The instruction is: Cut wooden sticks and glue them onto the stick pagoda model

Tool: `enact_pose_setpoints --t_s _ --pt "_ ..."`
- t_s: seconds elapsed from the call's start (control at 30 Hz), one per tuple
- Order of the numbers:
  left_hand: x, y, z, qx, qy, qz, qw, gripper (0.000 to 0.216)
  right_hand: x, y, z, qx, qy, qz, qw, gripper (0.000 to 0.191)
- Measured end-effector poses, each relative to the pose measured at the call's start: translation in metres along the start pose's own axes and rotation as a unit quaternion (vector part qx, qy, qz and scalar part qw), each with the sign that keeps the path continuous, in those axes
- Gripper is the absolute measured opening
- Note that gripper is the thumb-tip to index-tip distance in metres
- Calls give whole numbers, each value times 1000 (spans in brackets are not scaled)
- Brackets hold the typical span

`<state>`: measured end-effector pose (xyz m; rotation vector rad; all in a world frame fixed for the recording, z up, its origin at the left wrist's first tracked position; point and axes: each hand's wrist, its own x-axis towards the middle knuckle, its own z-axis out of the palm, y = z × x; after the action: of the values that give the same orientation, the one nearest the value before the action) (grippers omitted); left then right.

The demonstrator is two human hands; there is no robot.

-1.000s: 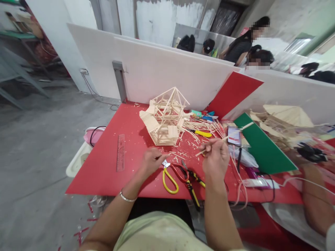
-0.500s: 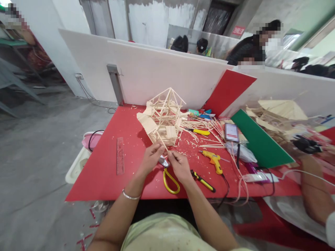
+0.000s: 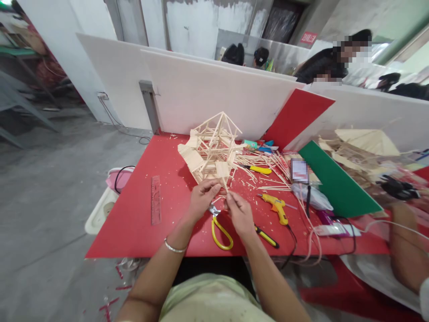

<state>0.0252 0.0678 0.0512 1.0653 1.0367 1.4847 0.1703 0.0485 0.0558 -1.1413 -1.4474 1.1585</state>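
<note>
A house-like model (image 3: pixel 216 143) of thin pale wooden sticks stands on the red tabletop. At its front, my right hand (image 3: pixel 239 213) pinches the lower end of a thin wooden stick (image 3: pixel 225 184), which points up toward the model. My left hand (image 3: pixel 205 196) is beside it on the left, fingers curled and thumb pointing at the stick. What its fingertips hold is hidden; they overlap the model's lower front edge. Scissors (image 3: pixel 221 232) with yellow handles lie below and between my hands. Close to my right wrist is a yellow-and-black utility knife (image 3: pixel 267 237), partly covered.
Loose sticks (image 3: pixel 256 159), yellow-handled cutters (image 3: pixel 259 170) and a yellow glue gun (image 3: pixel 276 207) with its cord lie to the right. A phone (image 3: pixel 299 171) and green board (image 3: pixel 340 179) are farther right. A clear ruler (image 3: pixel 156 200) lies left. A co-worker's arm (image 3: pixel 407 241) shows far right.
The stick was slanted between both hands and now stands more upright in my right hand. My left hand has shifted slightly right and up against the model's front. The view has moved slightly.
</note>
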Motion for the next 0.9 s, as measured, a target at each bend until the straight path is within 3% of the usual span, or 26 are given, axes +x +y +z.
enact_pose_setpoints --t_s 0.17,0.5,0.9 --pt "5 -10 6 3 41 -12 999 39 -4 12 10 34 -59 29 997 37" --pt "24 -32 4 -11 119 -21 993 37 11 19 17 1 -13 24 1000 37" --pt "32 -37 10 65 134 5 989 24 19 41 22 29 5 64 998 37"
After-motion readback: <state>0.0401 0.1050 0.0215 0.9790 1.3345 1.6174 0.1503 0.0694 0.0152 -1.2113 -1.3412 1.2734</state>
